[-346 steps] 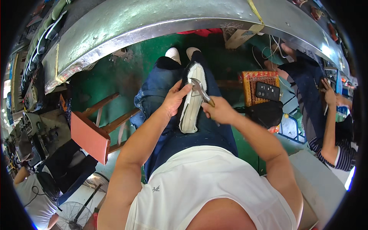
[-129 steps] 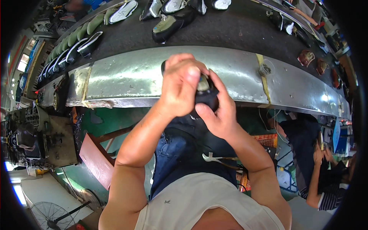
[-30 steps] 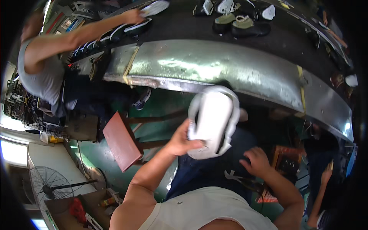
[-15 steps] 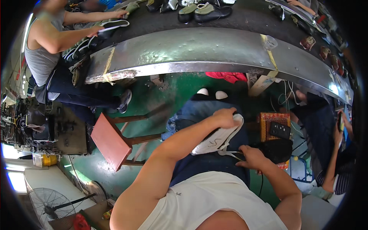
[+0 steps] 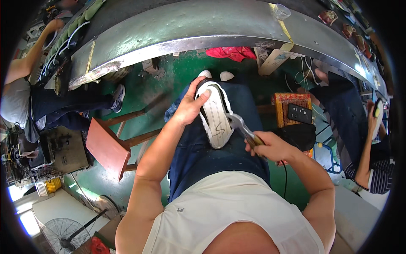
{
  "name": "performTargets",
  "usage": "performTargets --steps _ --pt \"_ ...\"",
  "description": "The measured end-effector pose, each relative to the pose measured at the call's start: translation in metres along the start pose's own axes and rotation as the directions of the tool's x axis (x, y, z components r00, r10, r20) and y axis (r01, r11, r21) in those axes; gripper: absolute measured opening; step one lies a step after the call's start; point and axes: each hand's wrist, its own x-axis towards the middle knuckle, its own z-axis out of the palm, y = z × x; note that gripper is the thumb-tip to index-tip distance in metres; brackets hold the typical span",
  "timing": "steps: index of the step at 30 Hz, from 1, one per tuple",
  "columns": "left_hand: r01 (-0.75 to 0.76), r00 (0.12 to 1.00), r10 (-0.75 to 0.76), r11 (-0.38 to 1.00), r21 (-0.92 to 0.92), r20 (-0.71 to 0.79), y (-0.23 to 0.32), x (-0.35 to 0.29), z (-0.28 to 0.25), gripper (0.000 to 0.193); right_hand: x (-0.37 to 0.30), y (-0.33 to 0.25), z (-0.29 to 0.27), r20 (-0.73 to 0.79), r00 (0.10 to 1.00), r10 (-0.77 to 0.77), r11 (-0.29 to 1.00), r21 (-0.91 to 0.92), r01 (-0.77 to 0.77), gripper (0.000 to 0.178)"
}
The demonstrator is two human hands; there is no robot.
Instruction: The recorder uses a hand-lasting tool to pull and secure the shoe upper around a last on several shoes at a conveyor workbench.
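While the left hand [image 5: 189, 109] clamps the toe end of a white shoe [image 5: 215, 115] against the lap, fingers wrapped over its rim, the right hand [image 5: 267, 145] is closed in a fist around the handle of a metal tool [image 5: 239, 125] whose head meets the shoe's right edge about midway along. Judging by this, the work on the sole is under way rather than finished: the tool has only reached the middle of 1 side. Sole up, the shoe lies along the thigh of the dark blue jeans [image 5: 203, 152], pale with a darker rim and a black scribble near the heel.
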Motion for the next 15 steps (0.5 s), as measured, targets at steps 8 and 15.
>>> performTargets --steps 8,15 --pt "-0.026 1.0 0.025 0.996 0.084 0.012 0.0 -0.005 -0.007 0.054 0.074 -0.028 -0.008 -0.04 0.997 -0.066 0.943 0.323 0.076 0.026" --pt "0.007 1.0 -0.011 0.968 0.251 0.017 0.002 0.0 -0.013 0.054 0.094 -0.041 -0.02 0.015 0.998 -0.065 0.994 0.085 0.064 0.017"
